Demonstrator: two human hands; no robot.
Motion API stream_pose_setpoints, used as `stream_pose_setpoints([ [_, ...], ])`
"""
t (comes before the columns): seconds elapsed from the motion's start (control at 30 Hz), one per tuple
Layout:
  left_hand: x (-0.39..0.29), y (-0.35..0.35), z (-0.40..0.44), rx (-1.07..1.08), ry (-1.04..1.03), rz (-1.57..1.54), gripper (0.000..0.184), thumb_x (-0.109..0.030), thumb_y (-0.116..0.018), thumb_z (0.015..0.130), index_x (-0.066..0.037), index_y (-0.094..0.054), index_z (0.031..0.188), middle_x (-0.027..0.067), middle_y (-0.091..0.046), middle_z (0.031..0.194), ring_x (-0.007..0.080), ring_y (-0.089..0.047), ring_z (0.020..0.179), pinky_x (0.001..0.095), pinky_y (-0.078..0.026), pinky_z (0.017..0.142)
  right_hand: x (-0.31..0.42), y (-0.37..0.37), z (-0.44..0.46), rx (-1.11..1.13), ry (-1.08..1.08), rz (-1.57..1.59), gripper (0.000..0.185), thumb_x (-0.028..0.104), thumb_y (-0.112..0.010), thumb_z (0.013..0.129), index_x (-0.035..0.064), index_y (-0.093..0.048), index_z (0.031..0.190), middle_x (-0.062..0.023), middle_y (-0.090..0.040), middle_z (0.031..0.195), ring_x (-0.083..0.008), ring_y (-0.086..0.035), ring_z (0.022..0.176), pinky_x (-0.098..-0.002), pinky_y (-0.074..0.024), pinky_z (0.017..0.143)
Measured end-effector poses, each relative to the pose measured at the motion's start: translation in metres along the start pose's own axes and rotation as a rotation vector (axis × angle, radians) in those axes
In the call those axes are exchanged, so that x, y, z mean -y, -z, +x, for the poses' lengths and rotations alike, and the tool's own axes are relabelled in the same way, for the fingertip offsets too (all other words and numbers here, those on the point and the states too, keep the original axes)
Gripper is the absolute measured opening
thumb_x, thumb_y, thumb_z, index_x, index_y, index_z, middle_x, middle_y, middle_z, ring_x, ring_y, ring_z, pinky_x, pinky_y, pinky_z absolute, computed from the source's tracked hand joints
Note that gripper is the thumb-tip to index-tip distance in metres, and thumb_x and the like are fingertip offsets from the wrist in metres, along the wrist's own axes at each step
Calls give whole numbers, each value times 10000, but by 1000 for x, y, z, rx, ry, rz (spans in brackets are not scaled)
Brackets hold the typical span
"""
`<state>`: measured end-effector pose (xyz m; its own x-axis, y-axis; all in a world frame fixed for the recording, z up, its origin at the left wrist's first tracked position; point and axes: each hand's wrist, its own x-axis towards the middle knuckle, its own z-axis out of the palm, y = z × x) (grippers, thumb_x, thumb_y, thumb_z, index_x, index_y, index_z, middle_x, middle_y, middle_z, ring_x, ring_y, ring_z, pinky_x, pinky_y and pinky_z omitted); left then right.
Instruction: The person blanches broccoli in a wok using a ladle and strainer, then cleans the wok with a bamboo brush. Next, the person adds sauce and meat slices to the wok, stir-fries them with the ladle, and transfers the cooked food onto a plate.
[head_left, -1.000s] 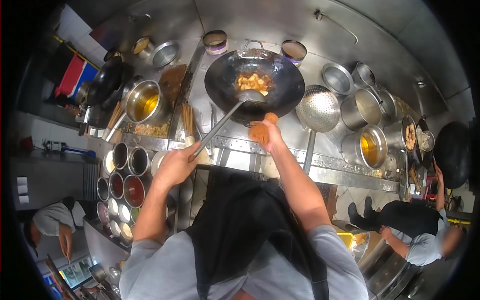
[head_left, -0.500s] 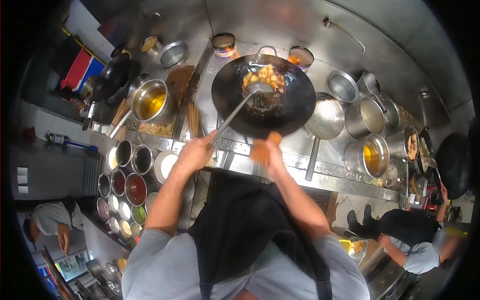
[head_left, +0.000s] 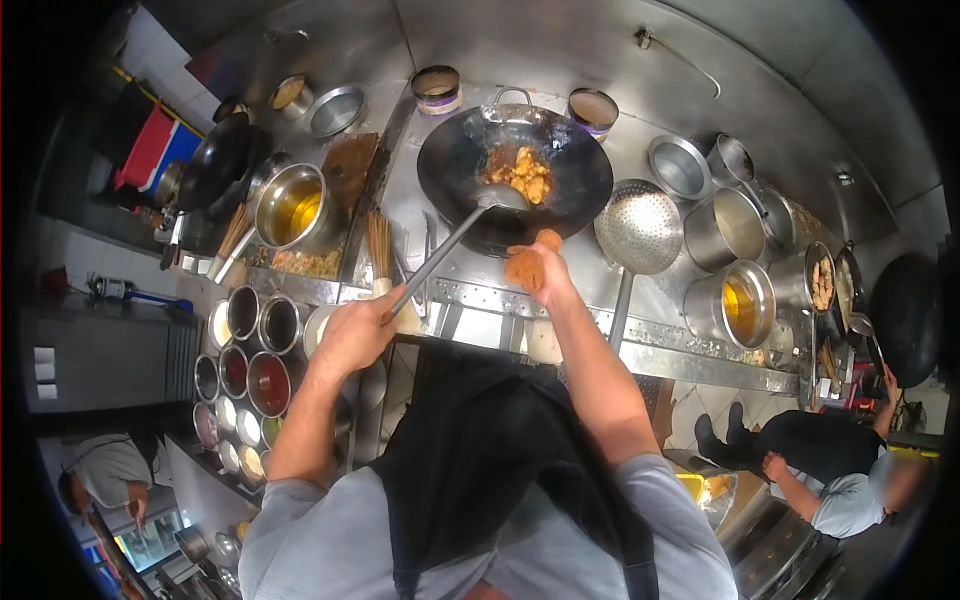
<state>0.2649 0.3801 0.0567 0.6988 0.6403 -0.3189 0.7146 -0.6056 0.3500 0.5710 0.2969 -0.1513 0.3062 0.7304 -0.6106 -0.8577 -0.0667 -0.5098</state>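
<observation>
My left hand (head_left: 355,332) is closed around the ladle's long handle. The bowl of the ladle (head_left: 505,197) rests inside a black wok (head_left: 450,165), at the near edge of browned, glossy food pieces (head_left: 522,172). A folded orange-brown cloth (head_left: 525,268) is gripped in my right hand (head_left: 550,278) at the wok's near rim; the near handle is hidden by the cloth. Right of the wok lies a perforated strainer (head_left: 638,228), its handle pointing toward me. A bamboo brush (head_left: 378,245) stands just beyond my left hand.
Pots of yellow oil stand left (head_left: 291,205) and right (head_left: 742,303). Sauce containers (head_left: 268,383) fill the near left. Two open cans (head_left: 437,90) flank the wok's far side. One person (head_left: 820,450) works at the right with a ladle; another (head_left: 110,470) is at the far left.
The wok tipped up and toward me, then settled back, and the food shifted within it. Flames seen behind the wok half a second ago no longer show. Both hands kept their grips.
</observation>
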Motion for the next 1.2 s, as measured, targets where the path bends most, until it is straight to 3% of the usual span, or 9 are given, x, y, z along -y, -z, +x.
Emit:
stream_pose_setpoints([
  [0.1, 6, -9, 4, -57, -12, -60, 572, -145, -666, 838, -162, -556, 1399, 177, -654, 805, 392, -636, 782, 432, -503, 721, -1, 7, 14, 35, -26, -6, 383, 247, -506, 967, -60, -564, 1188, -218, -646, 1131, -358, -658, 1010, -508, -582, 849],
  [0.43, 4, -70, 135, -170, 86, -226, 567, -184, -579, 876, -130, -513, 1436, 251, -689, 1020, 411, -673, 933, 449, -517, 840, -3, 17, 23, 105, -23, -46, 401, 253, -498, 973, -70, -573, 1199, -207, -656, 1136, -338, -661, 1002, -475, -583, 850],
  [0.57, -2, -71, 153, -14, 112, -562, 609, -149, -600, 873, -155, -481, 1470, 194, -707, 1021, 279, -685, 837, 383, -522, 798, -3, 15, 24, 85, 10, -74, 392, 253, -496, 977, -60, -577, 1199, -196, -662, 1144, -329, -663, 1003, -477, -584, 852],
  [0.6, -2, -58, 148, 111, 157, -593, 623, -135, -603, 870, -165, -474, 1479, 173, -710, 1015, 233, -674, 798, 363, -522, 783, -4, 12, 23, 61, 11, -54, 387, 260, -479, 968, -50, -613, 1158, -173, -678, 1061, -296, -680, 910, -414, -577, 730],
  [0.63, -1, -38, 133, 137, 89, -601, 620, -115, -601, 875, -127, -469, 1480, 59, -621, 759, 138, -521, 500, 293, -454, 503, -4, 10, 23, 37, 11, -32, 392, 267, -462, 959, -39, -650, 1117, -150, -694, 979, -263, -696, 817, -351, -570, 609],
  [0.8, 37, -18, 107, -235, -179, 186, 567, -125, -607, 839, -148, -568, 1404, 137, -625, 721, 235, -591, 599, 355, -505, 661, -2, 10, 20, 37, 23, -40, 381, 248, -472, 957, -56, -642, 1111, -155, -689, 978, -273, -695, 838, -361, -586, 662],
  [0.93, 15, 14, 52, -197, -117, 205, 633, -90, -614, 830, -171, -521, 1451, 195, -676, 881, 352, -632, 747, 403, -513, 746, 2, -4, -1, 0, -1, 31, 356, 220, -477, 955, -59, -608, 1132, -173, -674, 1022, -295, -684, 913, -421, -591, 746],
  [1.1, 25, 68, 8, 241, 85, -338, 611, -76, -633, 861, -89, -499, 1457, 59, -658, 803, 130, -566, 726, 306, -486, 693, -4, -20, -33, -49, 7, 82, 377, 227, -501, 971, -38, -490, 1239, -230, -611, 1150, -377, -644, 1038, -525, -588, 818],
  [1.2, 22, 33, 27, 173, -21, -330, 597, -79, -625, 870, -79, -499, 1454, 59, -663, 813, 129, -565, 725, 296, -487, 704, -13, -13, -21, -7, 7, 75, 392, 226, -507, 971, -39, -474, 1258, -226, -610, 1159, -379, -649, 1026, -530, -590, 813],
])
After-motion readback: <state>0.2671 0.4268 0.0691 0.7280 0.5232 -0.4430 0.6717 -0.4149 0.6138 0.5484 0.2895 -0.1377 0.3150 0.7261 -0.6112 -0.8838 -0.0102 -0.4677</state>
